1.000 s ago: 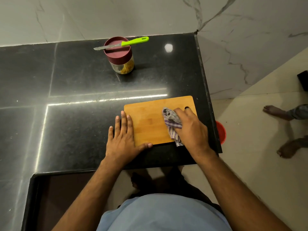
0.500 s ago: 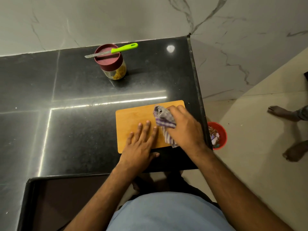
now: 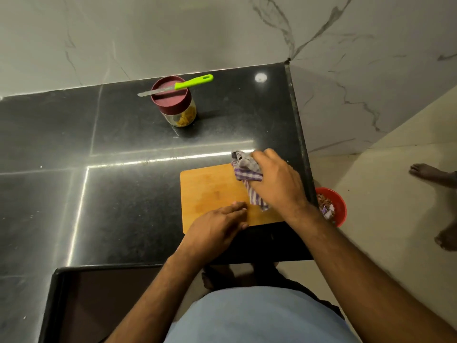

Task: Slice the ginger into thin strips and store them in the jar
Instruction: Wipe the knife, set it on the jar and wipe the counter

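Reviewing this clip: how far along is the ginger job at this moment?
Nearly finished, it seems. Done: yellowish strips sit in the jar, its maroon lid on, the knife laid across it. In hand: the right hand grips a striped cloth on the bare cutting board, the left hand steadying it. Left: probably just finishing the wipe.

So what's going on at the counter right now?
A person is wiping the wooden cutting board with a checked cloth gripped in the right hand, at the board's far right corner. The left hand rests on the board's near edge, steadying it. The jar stands farther back, lid on, yellowish strips inside, with the green-handled knife lying across its lid. No ginger is on the board.
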